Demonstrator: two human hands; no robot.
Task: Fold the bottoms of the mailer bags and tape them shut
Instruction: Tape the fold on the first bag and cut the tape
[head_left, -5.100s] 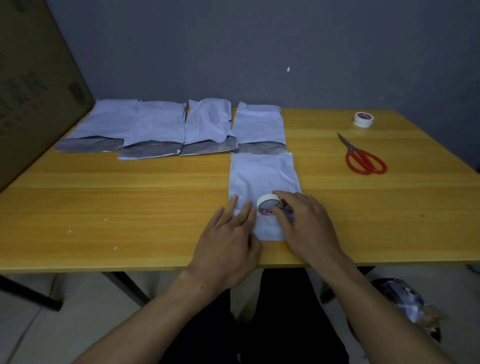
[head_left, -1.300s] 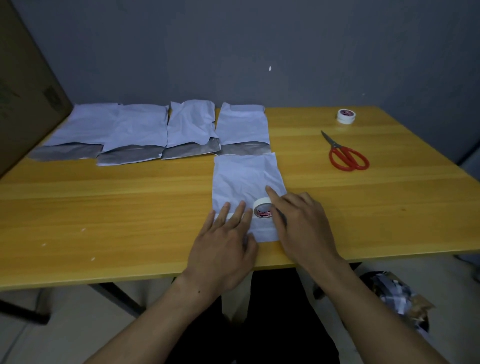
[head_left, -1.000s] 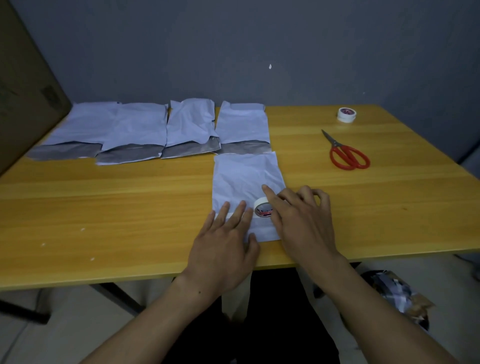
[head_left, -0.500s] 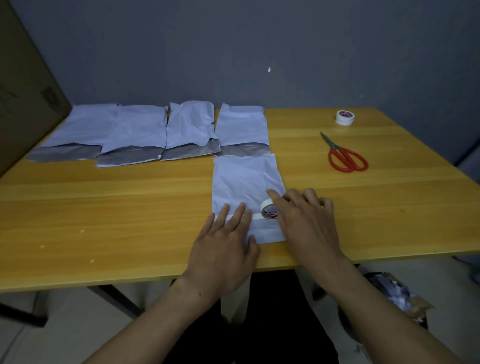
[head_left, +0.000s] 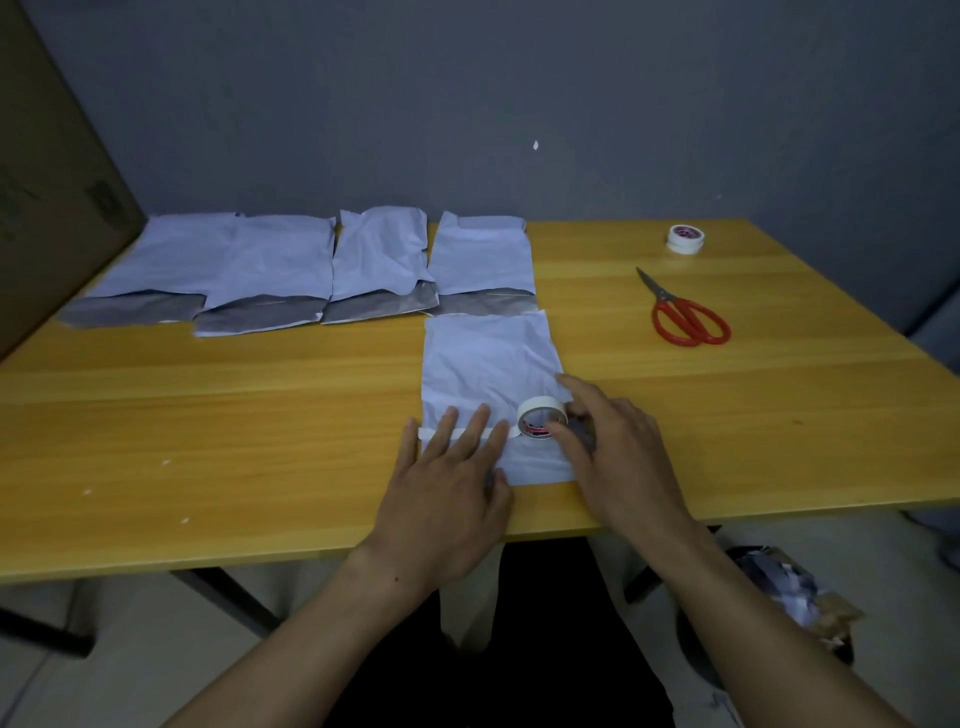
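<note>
Left hand (head_left: 447, 483): lies flat with straight, spread fingers, pressing the tape strip (head_left: 425, 434) and the near end of the mailer bag (head_left: 493, 364) onto the table (head_left: 208, 415).
Right hand (head_left: 618, 452): curls round the tape roll (head_left: 542, 423), thumb at its near side and forefinger reaching over the far side; the roll stands on edge on the bag's right half.
Tape strip: runs from just past the bag's left edge, under the left fingers, to the roll; it is not yet cut.
Progress: this bag looks folded at its near end and about half taped; carrying the strip to the right edge and cutting it are left.
Back row (head_left: 311, 270): four more bags lie side by side at the far edge, grey bands at their near ends; I cannot tell whether they are taped.
Scissors (head_left: 688, 317): red-handled, well apart to the right.
Spare roll (head_left: 685, 238): beyond the scissors, near the far edge.
</note>
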